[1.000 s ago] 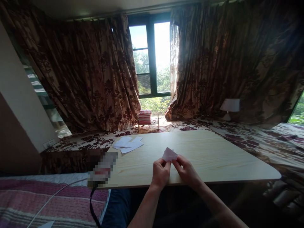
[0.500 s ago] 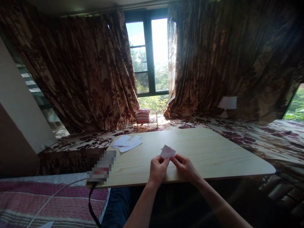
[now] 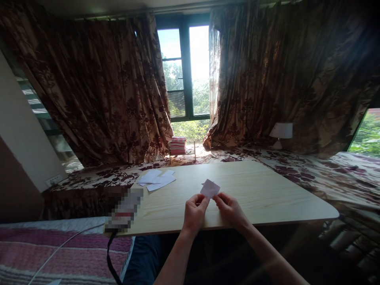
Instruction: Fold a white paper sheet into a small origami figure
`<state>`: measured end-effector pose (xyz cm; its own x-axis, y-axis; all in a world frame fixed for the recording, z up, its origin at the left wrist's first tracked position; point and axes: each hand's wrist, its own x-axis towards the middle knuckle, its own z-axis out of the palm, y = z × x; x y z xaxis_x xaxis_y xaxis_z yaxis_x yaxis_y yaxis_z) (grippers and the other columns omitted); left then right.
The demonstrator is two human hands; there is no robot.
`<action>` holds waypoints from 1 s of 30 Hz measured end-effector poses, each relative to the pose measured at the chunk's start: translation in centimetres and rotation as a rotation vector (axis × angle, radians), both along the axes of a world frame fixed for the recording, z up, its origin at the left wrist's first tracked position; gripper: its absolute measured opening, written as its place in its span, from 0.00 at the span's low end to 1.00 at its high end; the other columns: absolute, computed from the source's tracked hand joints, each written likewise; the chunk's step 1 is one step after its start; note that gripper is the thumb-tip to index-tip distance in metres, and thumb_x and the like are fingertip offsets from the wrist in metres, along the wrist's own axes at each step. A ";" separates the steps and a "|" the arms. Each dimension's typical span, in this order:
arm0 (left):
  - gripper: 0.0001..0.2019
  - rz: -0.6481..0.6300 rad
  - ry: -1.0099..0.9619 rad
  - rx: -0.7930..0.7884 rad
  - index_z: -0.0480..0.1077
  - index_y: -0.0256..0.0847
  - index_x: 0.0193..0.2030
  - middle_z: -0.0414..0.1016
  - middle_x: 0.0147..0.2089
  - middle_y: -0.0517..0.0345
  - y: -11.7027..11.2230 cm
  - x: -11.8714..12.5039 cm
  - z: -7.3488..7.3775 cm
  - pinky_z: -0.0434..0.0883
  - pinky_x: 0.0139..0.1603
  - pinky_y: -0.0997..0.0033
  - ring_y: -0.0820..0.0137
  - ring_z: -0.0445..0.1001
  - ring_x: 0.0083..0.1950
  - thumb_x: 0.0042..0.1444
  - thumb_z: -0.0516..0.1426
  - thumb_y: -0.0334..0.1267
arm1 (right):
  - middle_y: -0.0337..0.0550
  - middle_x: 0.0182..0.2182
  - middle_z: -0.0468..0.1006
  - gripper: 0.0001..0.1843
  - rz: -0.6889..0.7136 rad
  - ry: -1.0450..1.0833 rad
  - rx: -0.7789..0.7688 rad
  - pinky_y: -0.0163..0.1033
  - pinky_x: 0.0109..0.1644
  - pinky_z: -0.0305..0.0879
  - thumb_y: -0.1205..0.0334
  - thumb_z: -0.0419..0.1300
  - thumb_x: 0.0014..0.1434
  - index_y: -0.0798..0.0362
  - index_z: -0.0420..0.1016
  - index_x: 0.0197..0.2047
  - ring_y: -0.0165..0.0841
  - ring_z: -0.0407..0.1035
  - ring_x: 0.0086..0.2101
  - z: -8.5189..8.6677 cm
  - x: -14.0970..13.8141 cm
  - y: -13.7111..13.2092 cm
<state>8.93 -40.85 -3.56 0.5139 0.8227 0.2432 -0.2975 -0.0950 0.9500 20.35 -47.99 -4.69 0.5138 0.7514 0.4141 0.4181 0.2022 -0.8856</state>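
A small folded piece of white paper (image 3: 210, 188) is held above the near part of the wooden table (image 3: 237, 178). My left hand (image 3: 195, 211) pinches its lower left edge between thumb and fingers. On the other side, my right hand (image 3: 229, 208) pinches the lower right corner. A small pointed flap shows behind the paper's upper left side. Farther left on the tabletop lie several loose white paper pieces (image 3: 156, 180), partly overlapping.
A blurred-out object (image 3: 126, 209) with a black strap sits at the table's left end. Behind the table, a small rack holds folded striped cloths (image 3: 177, 145). A white lamp (image 3: 281, 130) stands at the right rear. A quilt (image 3: 65, 249) covers the bed at left.
The view has shifted slightly, so the surroundings sit a little farther left. Both hands keep their pinch on the paper, and the left hand's fingers have shifted very slightly.
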 end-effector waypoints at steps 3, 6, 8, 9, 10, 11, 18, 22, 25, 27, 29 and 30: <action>0.19 0.065 -0.054 -0.078 0.75 0.35 0.36 0.73 0.33 0.54 0.8 0.1 0.0 0.65 0.34 0.72 0.71 0.68 0.33 0.47 0.60 0.50 | 0.36 0.20 0.65 0.19 -0.004 0.016 -0.012 0.35 0.29 0.58 0.47 0.55 0.54 0.55 0.68 0.25 0.30 0.60 0.24 -0.2 0.2 -0.1; 0.23 0.105 -0.101 -0.145 0.72 0.35 0.42 0.73 0.38 0.50 1.7 0.6 0.1 0.66 0.35 0.71 0.70 0.70 0.36 0.50 0.56 0.54 | 0.36 0.20 0.66 0.18 0.019 0.017 -0.027 0.35 0.29 0.57 0.48 0.55 0.54 0.55 0.70 0.26 0.30 0.59 0.24 -0.2 0.3 0.0; 0.23 0.083 -0.123 -0.151 0.72 0.36 0.42 0.73 0.37 0.51 2.1 1.0 0.0 0.67 0.36 0.70 0.70 0.71 0.35 0.49 0.57 0.54 | 0.37 0.20 0.68 0.17 0.049 0.012 -0.033 0.35 0.30 0.58 0.49 0.56 0.54 0.56 0.71 0.26 0.31 0.61 0.25 -0.2 0.2 0.1; 0.22 0.062 -0.130 -0.146 0.72 0.36 0.41 0.74 0.35 0.52 2.2 1.2 -0.1 0.67 0.35 0.70 0.70 0.71 0.34 0.47 0.59 0.53 | 0.38 0.21 0.69 0.17 0.064 0.008 -0.035 0.35 0.31 0.58 0.50 0.56 0.54 0.56 0.72 0.26 0.31 0.62 0.26 -0.1 0.2 0.1; 0.20 0.042 -0.135 -0.139 0.73 0.35 0.39 0.74 0.34 0.53 2.2 1.3 -0.2 0.67 0.35 0.71 0.70 0.71 0.32 0.46 0.60 0.51 | 0.38 0.22 0.71 0.17 0.078 0.005 -0.036 0.36 0.32 0.59 0.50 0.56 0.53 0.56 0.72 0.26 0.32 0.63 0.26 -0.1 0.1 0.2; 0.19 0.025 -0.139 -0.131 0.73 0.35 0.37 0.74 0.32 0.54 2.2 1.5 -0.4 0.67 0.34 0.71 0.71 0.70 0.31 0.45 0.61 0.49 | 0.39 0.23 0.71 0.16 0.088 0.003 -0.036 0.36 0.32 0.59 0.50 0.57 0.53 0.56 0.72 0.26 0.33 0.63 0.27 0.0 0.1 0.2; 0.13 0.023 -0.151 -0.088 0.74 0.34 0.32 0.75 0.28 0.57 2.3 1.4 -1.5 0.66 0.33 0.73 0.72 0.69 0.30 0.45 0.62 0.43 | 0.39 0.23 0.72 0.18 0.068 0.056 -0.014 0.37 0.31 0.62 0.47 0.57 0.52 0.56 0.74 0.28 0.32 0.65 0.27 0.5 0.1 0.1; 0.11 0.000 -0.124 -0.058 0.73 0.34 0.30 0.74 0.26 0.58 2.0 1.2 -1.1 0.65 0.31 0.74 0.73 0.68 0.28 0.46 0.62 0.42 | 0.40 0.25 0.72 0.20 0.033 0.132 0.044 0.36 0.29 0.63 0.45 0.57 0.52 0.55 0.73 0.35 0.31 0.65 0.25 0.7 0.3 0.0; 0.10 -0.035 -0.094 -0.031 0.73 0.34 0.28 0.74 0.25 0.59 1.5 1.1 -0.7 0.64 0.29 0.76 0.74 0.68 0.27 0.46 0.63 0.40 | 0.38 0.23 0.71 0.19 0.033 0.171 0.076 0.36 0.28 0.62 0.45 0.59 0.50 0.55 0.72 0.32 0.30 0.63 0.23 0.4 0.3 0.0; 0.10 -0.058 -0.077 -0.019 0.74 0.34 0.28 0.74 0.25 0.58 1.3 1.1 -0.6 0.64 0.29 0.76 0.75 0.67 0.27 0.45 0.63 0.40 | 0.39 0.23 0.72 0.19 0.036 0.191 0.089 0.36 0.28 0.61 0.46 0.59 0.50 0.55 0.72 0.32 0.29 0.62 0.23 0.1 0.4 0.0; 0.10 -0.077 -0.064 -0.013 0.74 0.34 0.29 0.74 0.26 0.58 1.1 1.2 -0.5 0.64 0.29 0.76 0.74 0.68 0.27 0.45 0.63 0.41 | 0.39 0.24 0.72 0.18 0.041 0.202 0.097 0.36 0.28 0.61 0.47 0.60 0.50 0.55 0.73 0.32 0.29 0.62 0.24 -0.1 0.5 0.0; 0.11 -0.084 -0.060 -0.011 0.74 0.34 0.30 0.75 0.26 0.58 1.1 1.2 -0.6 0.64 0.29 0.76 0.74 0.68 0.27 0.46 0.63 0.41 | 0.39 0.25 0.73 0.18 0.045 0.206 0.100 0.36 0.28 0.61 0.47 0.60 0.50 0.55 0.73 0.32 0.29 0.62 0.24 -0.2 0.6 0.1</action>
